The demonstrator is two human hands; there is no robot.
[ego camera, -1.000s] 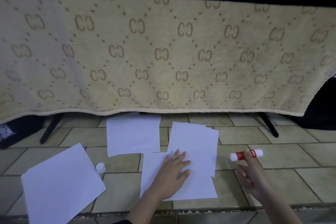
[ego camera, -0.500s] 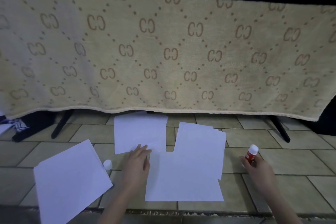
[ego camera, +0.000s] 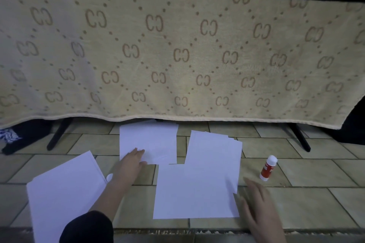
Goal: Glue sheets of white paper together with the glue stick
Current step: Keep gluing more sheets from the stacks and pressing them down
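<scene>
My left hand (ego camera: 132,161) lies with its fingers straight on the near left corner of the far sheet (ego camera: 148,144), pressing it, nothing curled round it. My right hand (ego camera: 258,199) hangs relaxed and holds nothing, its fingertips blurred just beside the right edge of the glued sheets (ego camera: 197,183) in the middle of the tiled floor (ego camera: 316,173). The glue stick (ego camera: 268,167) stands upright and uncapped, apart from my right hand on its far side; its white cap (ego camera: 109,177) lies beside my left wrist. A loose paper stack (ego camera: 65,193) waits near left.

I judge the sheet light, limp and slick on tile: best slid under flat fingers or pinched at a corner, since a mid-sheet grab would crease it. The stick is stiff and light; I would take it round the red barrel.
</scene>
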